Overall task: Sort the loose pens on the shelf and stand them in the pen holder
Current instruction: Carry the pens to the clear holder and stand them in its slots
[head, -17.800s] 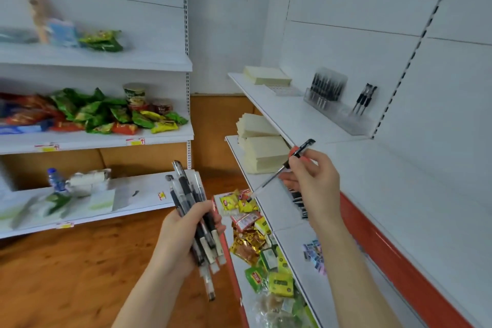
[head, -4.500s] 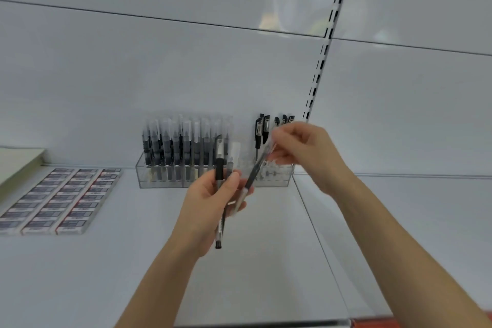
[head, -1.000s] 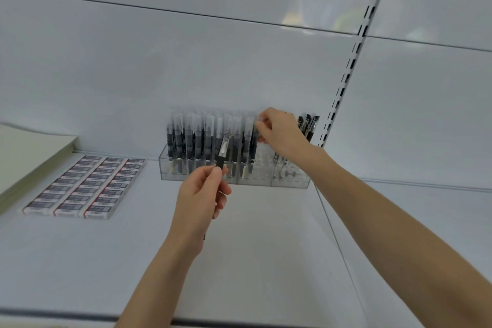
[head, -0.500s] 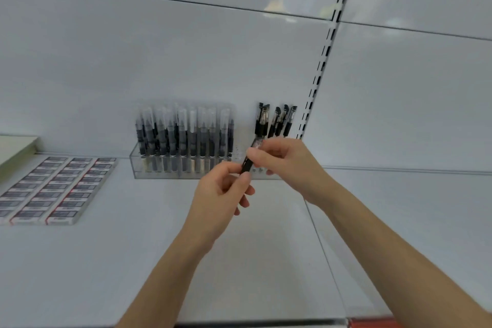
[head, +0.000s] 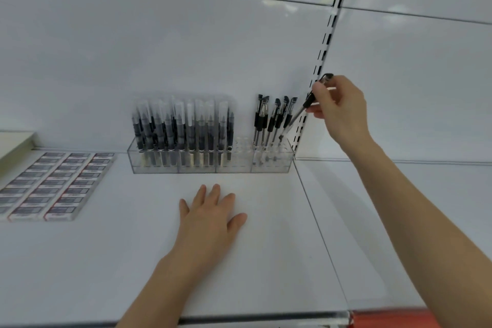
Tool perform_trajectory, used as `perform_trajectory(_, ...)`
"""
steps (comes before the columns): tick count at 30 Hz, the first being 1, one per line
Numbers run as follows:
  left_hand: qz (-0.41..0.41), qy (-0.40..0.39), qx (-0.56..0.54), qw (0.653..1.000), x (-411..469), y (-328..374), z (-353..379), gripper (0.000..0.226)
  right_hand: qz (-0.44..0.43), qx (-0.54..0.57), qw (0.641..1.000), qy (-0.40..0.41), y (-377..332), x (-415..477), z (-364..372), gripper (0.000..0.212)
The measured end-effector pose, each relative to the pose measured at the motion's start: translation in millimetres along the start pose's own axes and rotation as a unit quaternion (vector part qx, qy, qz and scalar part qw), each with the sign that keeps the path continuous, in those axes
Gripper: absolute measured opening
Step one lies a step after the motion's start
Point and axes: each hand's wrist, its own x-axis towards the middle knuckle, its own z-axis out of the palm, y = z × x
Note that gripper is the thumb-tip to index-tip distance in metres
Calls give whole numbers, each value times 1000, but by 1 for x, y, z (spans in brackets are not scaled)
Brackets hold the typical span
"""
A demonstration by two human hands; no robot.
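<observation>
Right hand [head: 339,109]: raised at the far right of the shelf bay, fingers [head: 318,89] curled and pinching the upper part of a black-grip pen [head: 295,118]. The pen is tilted, its cap end up and to the right, its tip down and to the left at the top of the right-end section of the pen holder [head: 239,168]. Whether the tip has entered a slot cannot be told.

Left hand [head: 210,221]: palm down on the white shelf [head: 106,261], just in front of the holder, fingers straight, slightly spread and holding nothing.

Pen holder: clear plastic, long and low, standing at the far edge of the shelf against the back panel. Its left and middle sections carry a dense row of capped pens [head: 183,128] with translucent caps, standing upright. A short stretch of slots stands unoccupied right of them. The right-end section carries several clip-top pens [head: 271,120] with black grips, upright or leaning slightly right, just beside the held pen.

Other items: rows of small flat boxes [head: 53,184] lie on the shelf at left, well apart from the holder; their print is too small to read. A pale stack [head: 13,141] shows at the far left edge. A slotted upright [head: 324,42] runs up the back panel behind the right hand. A red strip [head: 394,318] shows at the near right edge.
</observation>
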Motion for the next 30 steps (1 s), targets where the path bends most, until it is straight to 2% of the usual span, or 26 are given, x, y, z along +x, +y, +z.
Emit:
perform_trajectory(5, 1, 13, 20, 1000, 0, -1, 2, 50, -27, -68, 995, -61, 4, 9, 18, 12)
perform_trajectory(10, 3, 16, 13, 1000, 0, -1, 3, 50, -9, -176, 972, -157, 16, 5, 37, 21)
perform_trajectory(17, 11, 17, 14, 1000, 0, -2, 4, 49, 10, -169, 979, -113, 23, -4, 41, 17)
perform_trajectory(22, 15, 23, 6, 1000, -3, -2, 4, 50, 46, -188, 973, -129, 24, -36, 34, 43)
perform_trajectory(26, 48, 18, 6, 999, -5, -4, 1, 47, 57, -252, 956, -138, 29, -73, 0, 43)
perform_trajectory(30, 109, 26, -32, 993, -11, 3, -3, 43, 112, -306, 940, -98, 35, -118, -66, 42)
